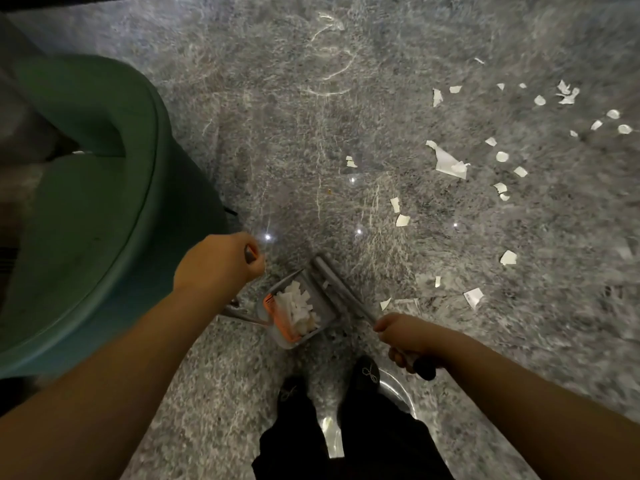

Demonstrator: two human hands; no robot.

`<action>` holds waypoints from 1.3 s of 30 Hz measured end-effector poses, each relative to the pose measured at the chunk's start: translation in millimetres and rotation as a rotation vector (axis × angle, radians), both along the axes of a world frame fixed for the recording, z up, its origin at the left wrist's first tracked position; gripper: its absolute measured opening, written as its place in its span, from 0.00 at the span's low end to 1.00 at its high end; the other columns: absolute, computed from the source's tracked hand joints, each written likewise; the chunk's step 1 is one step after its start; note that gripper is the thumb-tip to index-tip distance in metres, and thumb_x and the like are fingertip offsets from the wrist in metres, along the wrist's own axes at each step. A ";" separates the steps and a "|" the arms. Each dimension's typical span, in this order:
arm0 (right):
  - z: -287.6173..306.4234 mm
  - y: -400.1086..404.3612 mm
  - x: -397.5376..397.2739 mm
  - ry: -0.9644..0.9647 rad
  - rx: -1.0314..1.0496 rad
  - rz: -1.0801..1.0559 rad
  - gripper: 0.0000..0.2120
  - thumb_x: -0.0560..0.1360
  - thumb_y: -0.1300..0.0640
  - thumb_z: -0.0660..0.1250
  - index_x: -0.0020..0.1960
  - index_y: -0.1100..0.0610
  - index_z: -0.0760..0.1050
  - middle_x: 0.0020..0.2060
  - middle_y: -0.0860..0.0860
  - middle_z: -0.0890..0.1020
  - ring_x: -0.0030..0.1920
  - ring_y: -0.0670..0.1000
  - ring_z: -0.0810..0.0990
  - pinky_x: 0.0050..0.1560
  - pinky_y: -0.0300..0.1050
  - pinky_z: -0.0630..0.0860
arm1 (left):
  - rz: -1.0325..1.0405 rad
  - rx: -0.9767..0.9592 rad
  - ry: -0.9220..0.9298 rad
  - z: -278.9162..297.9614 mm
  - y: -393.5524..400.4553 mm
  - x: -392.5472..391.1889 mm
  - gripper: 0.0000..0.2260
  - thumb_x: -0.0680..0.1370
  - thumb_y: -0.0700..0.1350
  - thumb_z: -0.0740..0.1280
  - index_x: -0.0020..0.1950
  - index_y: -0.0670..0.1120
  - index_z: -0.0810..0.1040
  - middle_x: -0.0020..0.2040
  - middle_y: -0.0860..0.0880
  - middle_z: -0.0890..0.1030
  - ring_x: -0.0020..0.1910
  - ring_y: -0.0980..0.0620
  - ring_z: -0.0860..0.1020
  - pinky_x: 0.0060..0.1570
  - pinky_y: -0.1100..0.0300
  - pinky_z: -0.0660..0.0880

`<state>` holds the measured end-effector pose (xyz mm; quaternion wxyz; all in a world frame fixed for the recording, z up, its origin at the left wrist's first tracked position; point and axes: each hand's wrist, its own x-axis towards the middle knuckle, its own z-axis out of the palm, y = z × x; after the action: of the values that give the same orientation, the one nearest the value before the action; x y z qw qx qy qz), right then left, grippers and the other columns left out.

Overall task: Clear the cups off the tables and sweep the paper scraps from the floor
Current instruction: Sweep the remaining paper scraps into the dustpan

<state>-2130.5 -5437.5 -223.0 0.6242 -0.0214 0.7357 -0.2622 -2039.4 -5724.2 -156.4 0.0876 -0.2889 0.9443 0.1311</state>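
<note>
My left hand grips the top of the dustpan handle. Below it hangs the grey dustpan with an orange edge, holding a heap of white paper scraps. My right hand grips the broom handle, and the grey broom head sits at the dustpan's far edge. Several white paper scraps lie scattered over the grey speckled floor to the right and far right. No cups are in view.
A green upholstered chair fills the left side, close to my left arm. My dark trousers and shoes stand just behind the dustpan. A shiny round metal base lies by my right foot. Open floor stretches ahead.
</note>
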 end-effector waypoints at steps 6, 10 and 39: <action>4.9 -9.7 2.9 -0.076 -0.001 -0.117 0.13 0.81 0.63 0.57 0.65 0.59 0.70 0.27 0.55 0.70 0.21 0.48 0.68 0.19 0.32 0.64 | -0.007 0.007 0.020 -0.4 -11.9 -1.3 0.05 0.74 0.55 0.71 0.42 0.55 0.78 0.30 0.58 0.72 0.30 0.60 0.71 0.26 0.63 0.64; 17.4 -11.1 4.5 -0.075 -0.018 -0.212 0.12 0.81 0.63 0.57 0.63 0.59 0.72 0.27 0.54 0.71 0.18 0.45 0.68 0.19 0.31 0.64 | -0.056 0.013 0.048 5.4 -25.7 -9.9 0.06 0.73 0.54 0.71 0.43 0.53 0.80 0.32 0.55 0.76 0.32 0.56 0.73 0.31 0.59 0.70; -27.8 50.6 64.3 0.071 0.056 -0.993 0.09 0.79 0.70 0.55 0.55 0.63 0.71 0.25 0.57 0.68 0.13 0.48 0.67 0.16 0.33 0.64 | -0.771 0.115 -0.021 -13.0 73.9 -129.0 0.09 0.77 0.53 0.68 0.39 0.54 0.71 0.30 0.51 0.73 0.29 0.52 0.72 0.27 0.58 0.70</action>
<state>-2066.2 -5386.8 -250.8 0.3990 0.3393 0.6845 -0.5071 -2168.4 -5650.3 -169.3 0.1563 0.0911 0.9737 0.1384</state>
